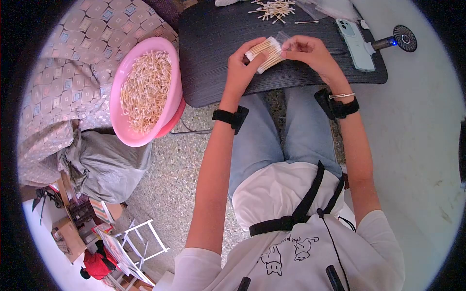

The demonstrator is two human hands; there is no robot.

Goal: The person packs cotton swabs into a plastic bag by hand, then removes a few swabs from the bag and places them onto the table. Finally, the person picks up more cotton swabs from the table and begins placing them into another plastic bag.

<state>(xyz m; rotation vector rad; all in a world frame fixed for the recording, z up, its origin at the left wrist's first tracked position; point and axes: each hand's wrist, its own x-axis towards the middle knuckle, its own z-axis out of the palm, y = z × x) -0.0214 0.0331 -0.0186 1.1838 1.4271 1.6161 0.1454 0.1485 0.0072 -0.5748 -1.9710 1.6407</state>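
Observation:
A flat bundle of cotton swabs [267,54], wooden sticks side by side with white tips, is held above the near edge of the black table [206,58]. My left hand [240,68] is closed around its left side, the thumb lying across the sticks. At the bundle's upper right shows a clear plastic bag [282,36]. My right hand [310,52] pinches the plastic there with thumb and fingers. How far the bag covers the swabs is hard to make out.
Loose cotton swabs [274,9] lie heaped at the table's far side, near clear plastic packaging [332,8]. A phone [357,48] and a small fan [404,39] are on the right. Left of the table stands a pink basin [116,104] full of swabs.

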